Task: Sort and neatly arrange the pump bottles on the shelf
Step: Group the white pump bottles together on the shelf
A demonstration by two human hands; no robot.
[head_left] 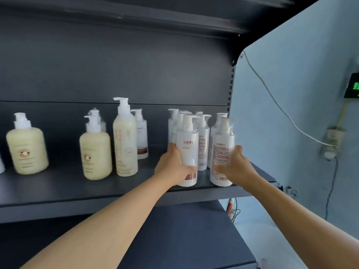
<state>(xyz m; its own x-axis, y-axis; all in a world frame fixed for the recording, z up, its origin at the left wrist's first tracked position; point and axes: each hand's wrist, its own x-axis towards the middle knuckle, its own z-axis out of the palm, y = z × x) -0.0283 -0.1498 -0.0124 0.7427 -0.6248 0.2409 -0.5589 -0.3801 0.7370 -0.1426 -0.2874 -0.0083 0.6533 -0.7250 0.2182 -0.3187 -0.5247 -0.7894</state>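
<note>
On the dark grey metal shelf (77,189), both hands grip tall white plastic pump bottles at the front edge, toward four o'clock in the view. The left hand (173,166) wraps the left white bottle (188,152) from its left side, thumb curled across the lower front over the brown band, the other fingers hidden behind it. The right hand (238,167) holds the right white bottle (223,152) from its right side, thumb pressed on the lower front and fingertips curling round the far edge. Both bottles stand upright on the shelf, near each other but apart.

Just behind them, at about two o'clock from the left hand, a cluster of similar white pump bottles (203,138) stands close together against the shelf's right end.

At nine o'clock from the hands stands a tall cream-coloured pump bottle (125,142), with a slim white bottle with a brown band (142,136) just behind it. Farther along at nine o'clock sits a squat cream pump bottle (95,154) with another pump head showing behind it, and well apart at the far left a second squat cream bottle (27,148).

Beyond the shelf's right end is a pale blue wall (291,74) with a white cable (275,101) running down to a wall socket (332,140), and a green-lit display (352,86) at three o'clock
</note>
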